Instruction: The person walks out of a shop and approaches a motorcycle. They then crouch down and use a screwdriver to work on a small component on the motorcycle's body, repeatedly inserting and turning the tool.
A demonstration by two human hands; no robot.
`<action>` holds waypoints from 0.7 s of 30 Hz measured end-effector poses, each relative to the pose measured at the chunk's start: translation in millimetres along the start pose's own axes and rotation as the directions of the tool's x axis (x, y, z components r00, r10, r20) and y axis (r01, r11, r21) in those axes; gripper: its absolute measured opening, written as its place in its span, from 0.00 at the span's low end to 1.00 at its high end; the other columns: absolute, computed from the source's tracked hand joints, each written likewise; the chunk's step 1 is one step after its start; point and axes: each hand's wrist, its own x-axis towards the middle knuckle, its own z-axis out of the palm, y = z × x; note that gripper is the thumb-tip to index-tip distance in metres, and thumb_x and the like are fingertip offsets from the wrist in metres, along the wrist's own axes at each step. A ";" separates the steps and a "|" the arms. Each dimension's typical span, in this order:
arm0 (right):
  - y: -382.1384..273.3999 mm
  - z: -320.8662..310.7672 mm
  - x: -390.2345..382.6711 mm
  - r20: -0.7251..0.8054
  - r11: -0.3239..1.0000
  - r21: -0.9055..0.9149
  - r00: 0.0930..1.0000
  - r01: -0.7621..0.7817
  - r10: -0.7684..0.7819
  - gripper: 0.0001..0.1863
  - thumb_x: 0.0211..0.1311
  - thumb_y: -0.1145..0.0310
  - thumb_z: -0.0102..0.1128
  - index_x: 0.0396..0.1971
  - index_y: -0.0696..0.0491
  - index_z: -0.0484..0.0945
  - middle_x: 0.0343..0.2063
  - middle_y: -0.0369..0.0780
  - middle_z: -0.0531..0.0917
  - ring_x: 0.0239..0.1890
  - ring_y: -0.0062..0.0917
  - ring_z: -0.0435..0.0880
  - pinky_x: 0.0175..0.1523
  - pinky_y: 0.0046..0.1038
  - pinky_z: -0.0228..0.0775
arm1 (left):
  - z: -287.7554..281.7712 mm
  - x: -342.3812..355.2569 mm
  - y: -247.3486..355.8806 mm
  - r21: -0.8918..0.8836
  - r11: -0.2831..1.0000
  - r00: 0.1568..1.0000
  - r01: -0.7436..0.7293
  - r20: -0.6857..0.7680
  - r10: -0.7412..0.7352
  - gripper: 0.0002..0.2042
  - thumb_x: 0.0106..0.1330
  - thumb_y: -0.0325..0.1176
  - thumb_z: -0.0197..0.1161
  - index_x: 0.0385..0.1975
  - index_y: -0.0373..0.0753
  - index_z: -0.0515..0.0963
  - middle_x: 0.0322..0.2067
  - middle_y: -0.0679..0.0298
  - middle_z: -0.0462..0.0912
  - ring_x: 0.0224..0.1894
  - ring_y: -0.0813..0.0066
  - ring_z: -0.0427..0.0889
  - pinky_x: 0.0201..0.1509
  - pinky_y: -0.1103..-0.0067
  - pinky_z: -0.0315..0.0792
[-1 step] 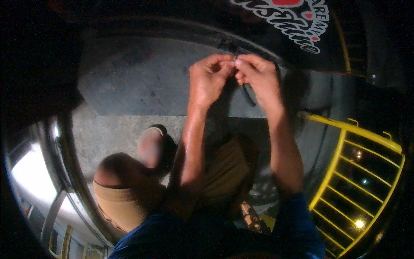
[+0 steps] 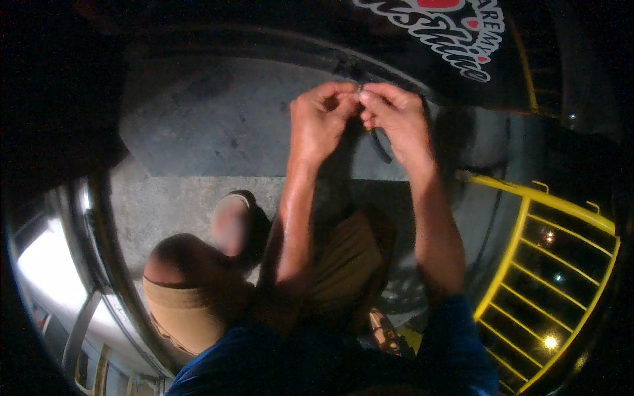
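Note:
My left hand (image 2: 319, 119) and my right hand (image 2: 399, 119) meet fingertip to fingertip over a grey sheet. Both pinch at a tiny item between the fingertips, too small and covered to name. From beneath my right palm a dark, curved, handle-like piece (image 2: 380, 146) sticks out downward; its upper part is hidden by the fingers. Just beyond the fingertips lies a small dark fitting (image 2: 350, 69) at the edge of a black panel. Both forearms reach up from blue sleeves.
The grey sheet (image 2: 191, 112) spreads across the upper middle. A black panel with a white and red graphic (image 2: 449, 39) stands at the far right. A yellow barred railing (image 2: 522, 257) rises on the right. My bent knee (image 2: 181, 264) and foot (image 2: 231, 224) are at lower left, over concrete (image 2: 152, 211).

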 end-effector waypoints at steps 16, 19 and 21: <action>-6.4 -0.2 8.6 0.216 0.520 -0.687 0.825 0.509 -0.522 0.04 0.64 0.73 0.53 0.35 0.56 0.69 0.32 0.50 0.78 0.36 0.53 0.78 0.37 0.48 0.70 | -5.6 -0.6 -3.6 0.058 0.998 0.993 0.003 0.113 -0.010 0.03 0.68 0.26 0.58 0.36 0.34 0.77 0.28 0.72 0.78 0.31 0.86 0.74 0.37 0.85 0.68; -3.1 -2.7 10.0 0.256 0.462 -0.695 0.791 0.550 -0.556 0.04 0.63 0.74 0.53 0.36 0.56 0.69 0.34 0.50 0.77 0.36 0.53 0.78 0.37 0.48 0.70 | -4.4 -0.5 -3.0 0.003 1.000 0.990 0.019 0.137 -0.019 0.02 0.68 0.26 0.58 0.35 0.35 0.76 0.28 0.73 0.76 0.31 0.86 0.72 0.37 0.85 0.67; -1.7 -1.5 12.4 0.258 0.456 -0.691 0.781 0.560 -0.568 0.04 0.63 0.74 0.53 0.36 0.56 0.69 0.34 0.51 0.77 0.36 0.54 0.77 0.37 0.48 0.70 | -4.9 -0.3 -1.0 -0.026 0.999 0.988 0.032 0.150 -0.027 0.01 0.68 0.26 0.58 0.35 0.36 0.75 0.29 0.73 0.76 0.32 0.85 0.71 0.38 0.84 0.67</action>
